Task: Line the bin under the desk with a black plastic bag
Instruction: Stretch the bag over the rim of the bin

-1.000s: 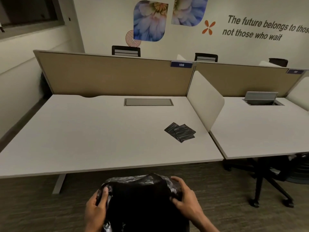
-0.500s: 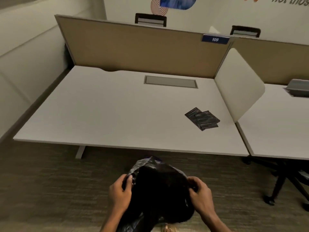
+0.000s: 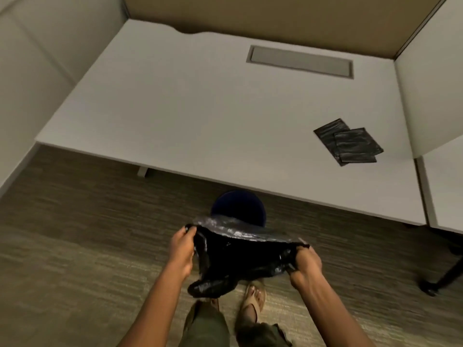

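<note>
While both hands spread the bag [image 3: 240, 256], bin [image 3: 238, 207] sits beyond.

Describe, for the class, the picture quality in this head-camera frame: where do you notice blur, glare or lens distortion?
Head view: wide-angle bending curves the desk edges and partition; soft motion blur overall, strongest toward the left wall; a pale sheen glares off the open bag rim stretched between left hand and right hand; the dark bin loses detail in dim light.
</note>
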Tool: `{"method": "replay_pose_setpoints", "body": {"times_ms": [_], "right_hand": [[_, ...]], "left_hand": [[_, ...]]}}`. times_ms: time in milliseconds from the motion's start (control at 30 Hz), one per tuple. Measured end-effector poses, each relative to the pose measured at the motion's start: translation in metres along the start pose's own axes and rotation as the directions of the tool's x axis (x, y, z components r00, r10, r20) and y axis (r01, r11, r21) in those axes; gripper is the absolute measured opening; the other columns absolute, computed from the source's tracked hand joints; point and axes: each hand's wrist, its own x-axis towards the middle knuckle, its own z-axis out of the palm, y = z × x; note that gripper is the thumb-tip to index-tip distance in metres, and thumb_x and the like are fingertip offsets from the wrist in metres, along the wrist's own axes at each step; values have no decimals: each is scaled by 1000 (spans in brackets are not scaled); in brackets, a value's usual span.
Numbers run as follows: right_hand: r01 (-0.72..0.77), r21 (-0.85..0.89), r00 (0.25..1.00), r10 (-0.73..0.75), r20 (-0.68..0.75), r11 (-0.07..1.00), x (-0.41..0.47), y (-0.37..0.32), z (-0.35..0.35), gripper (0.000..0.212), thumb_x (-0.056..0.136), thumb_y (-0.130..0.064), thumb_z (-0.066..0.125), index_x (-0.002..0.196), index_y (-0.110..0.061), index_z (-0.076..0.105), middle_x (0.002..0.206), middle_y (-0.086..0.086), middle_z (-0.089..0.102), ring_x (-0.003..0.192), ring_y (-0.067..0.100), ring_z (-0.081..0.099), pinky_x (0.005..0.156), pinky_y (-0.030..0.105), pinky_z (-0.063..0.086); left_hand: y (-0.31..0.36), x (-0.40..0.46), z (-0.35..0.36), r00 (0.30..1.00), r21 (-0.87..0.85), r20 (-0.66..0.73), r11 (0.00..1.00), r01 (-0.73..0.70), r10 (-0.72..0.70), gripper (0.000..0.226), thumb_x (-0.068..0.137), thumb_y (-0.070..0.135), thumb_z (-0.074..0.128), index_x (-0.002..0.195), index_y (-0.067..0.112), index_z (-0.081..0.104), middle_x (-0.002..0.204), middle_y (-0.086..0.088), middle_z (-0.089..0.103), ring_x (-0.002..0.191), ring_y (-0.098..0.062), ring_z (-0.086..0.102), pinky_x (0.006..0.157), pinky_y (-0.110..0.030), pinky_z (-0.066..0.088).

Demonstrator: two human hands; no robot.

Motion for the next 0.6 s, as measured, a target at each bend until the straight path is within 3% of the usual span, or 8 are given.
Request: {"method": "replay_pose_setpoints", "body": {"times_ms": [133, 200, 267, 333, 367, 500, 600], "right_hand": [[79, 102, 997, -77, -32, 992, -1, -10, 32, 28, 92, 1, 59, 105, -18, 75, 98, 10, 76, 85, 32, 73, 85, 50, 61], [162, 109, 987, -159, -33, 981, 1, -16, 42, 29, 98, -1, 52, 97, -20, 74, 99, 7, 75, 88, 28, 72, 85, 43, 60], [293, 90, 956, -289, -56, 952, 1, -21, 50, 29, 99, -8, 52, 87, -21, 75, 85, -5, 77, 78, 11, 72, 73, 25, 59], [424, 27, 902, -420, -95, 905, -1, -22, 51, 29, 99, -16, 51, 79, -20, 71, 63, -21, 71, 57, -9, 63, 53, 9, 48], [488, -13, 868, -487, -97, 873, -2, -20, 51, 29, 99, -19, 49, 76, -20, 68, 58, -25, 67, 52, -12, 58, 48, 7, 43], [708, -91, 705, -708, 46, 700, 5, -3, 47, 33, 101, -20, 42, 73, -23, 58, 60, -24, 60, 57, -9, 51, 51, 8, 39], [792, -79, 608, -774, 174, 605, 15, 13, 48, 29, 102, -28, 42, 80, -31, 62, 72, -21, 63, 67, -4, 55, 57, 10, 43]], "left_hand": [[13, 18, 27, 996, -261, 22, 961, 88, -85, 23, 106, 12, 45, 112, 8, 66, 112, -20, 70, 95, -32, 69, 82, -39, 57], [16, 27, 35, 987, -309, 60, 938, 158, -147, 36, 105, 21, 44, 130, 4, 63, 125, -23, 66, 111, -38, 65, 97, -47, 53], [17, 35, 37, 988, -379, 99, 913, 150, -121, 43, 103, 30, 42, 122, 3, 69, 117, -19, 70, 102, -33, 69, 89, -40, 57], [15, 46, 34, 993, -435, 120, 898, 66, -15, 44, 101, 36, 44, 95, 10, 78, 91, -9, 77, 82, -24, 73, 70, -29, 61], [13, 51, 31, 993, -438, 108, 899, 5, 47, 43, 100, 38, 46, 88, 14, 79, 85, -6, 78, 80, -22, 74, 67, -28, 61], [-2, 78, 17, 954, -362, 46, 895, -262, 298, 37, 89, 45, 58, 100, 15, 77, 100, -9, 75, 97, -26, 71, 82, -36, 58], [-21, 102, 13, 918, -256, 47, 893, -370, 394, 34, 91, 47, 65, 102, 17, 78, 100, -7, 77, 97, -23, 73, 79, -34, 60]]}}
